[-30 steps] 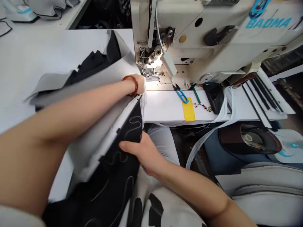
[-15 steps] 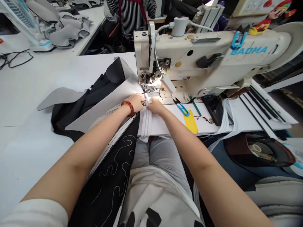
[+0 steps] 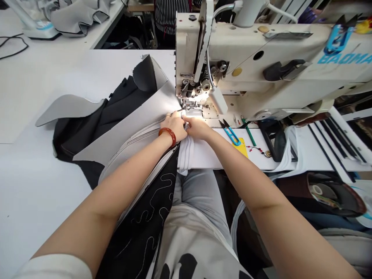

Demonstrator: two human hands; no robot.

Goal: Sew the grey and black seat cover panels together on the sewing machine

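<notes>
Left hand (image 3: 174,128) is pinching the grey fabric panel's (image 3: 136,124) edge and right hand (image 3: 199,130) is pinching the white ribbed strip (image 3: 186,155) against it, just near of the presser foot (image 3: 193,111); lining-up seemingly underway, calling next for flush edges and fingertips clear.

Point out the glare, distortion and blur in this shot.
Head view: the machine lamp blows out the top of the white strip beneath it, washing out the fingertips of the left hand and right hand; head view: the wide lens bows the sewing machine and stretches everything at the bottom edge; head view: sharp overall, no obvious motion blur.
</notes>
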